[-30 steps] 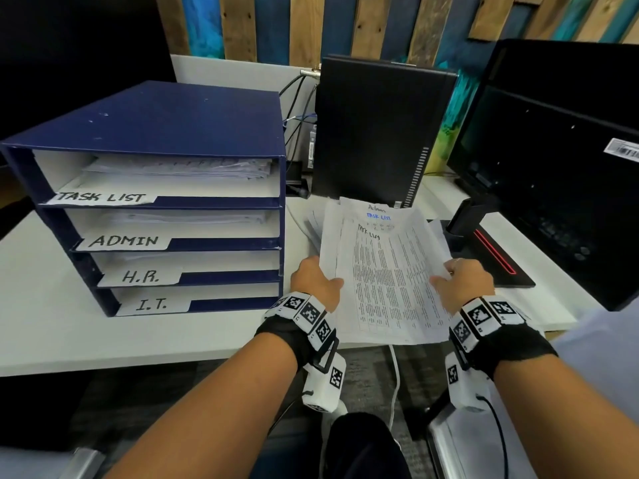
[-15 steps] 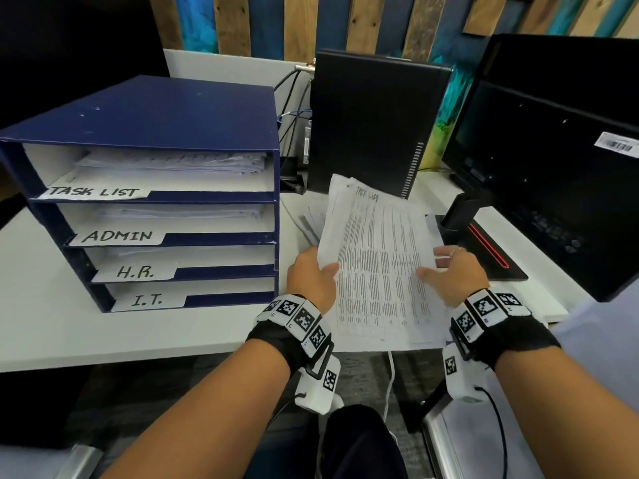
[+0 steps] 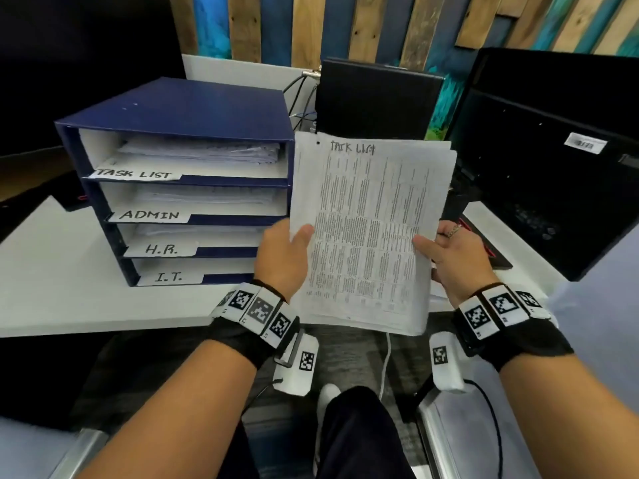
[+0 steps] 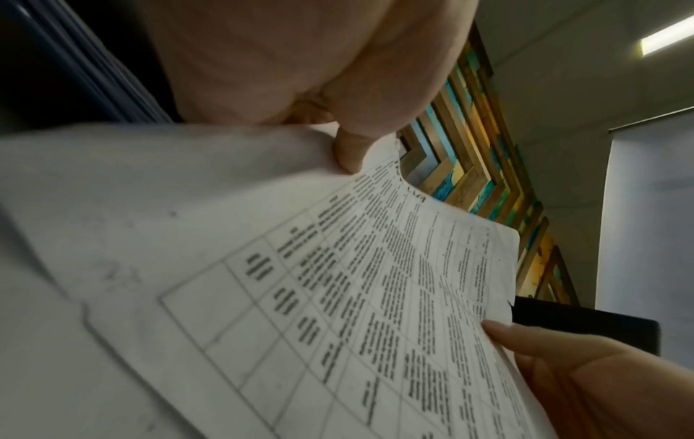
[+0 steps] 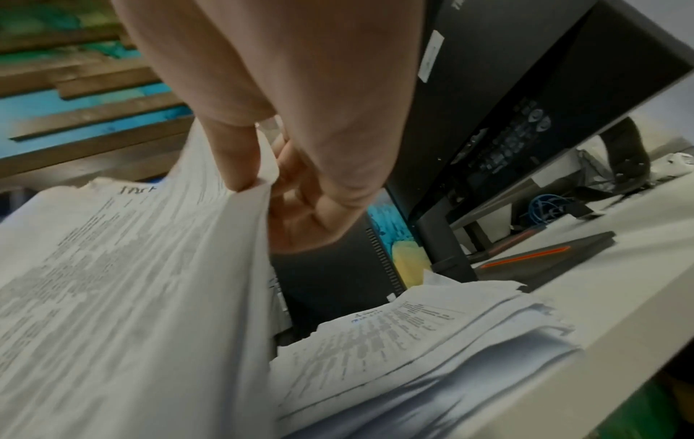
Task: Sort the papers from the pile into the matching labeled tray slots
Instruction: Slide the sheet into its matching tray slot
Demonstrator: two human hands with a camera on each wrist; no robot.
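While both hands pinch it, left hand (image 3: 281, 257) and right hand (image 3: 456, 257) each grip an edge of the TASK LIST sheet (image 3: 366, 229); likely next: left of grip, top tray slot (image 3: 193, 157).

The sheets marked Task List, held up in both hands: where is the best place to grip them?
Probably where they are held now: the Task List sheets at their two side edges, low down. The left hand and right hand each pinch one edge, thumb on the printed face, keeping the thin bundle from drooping.
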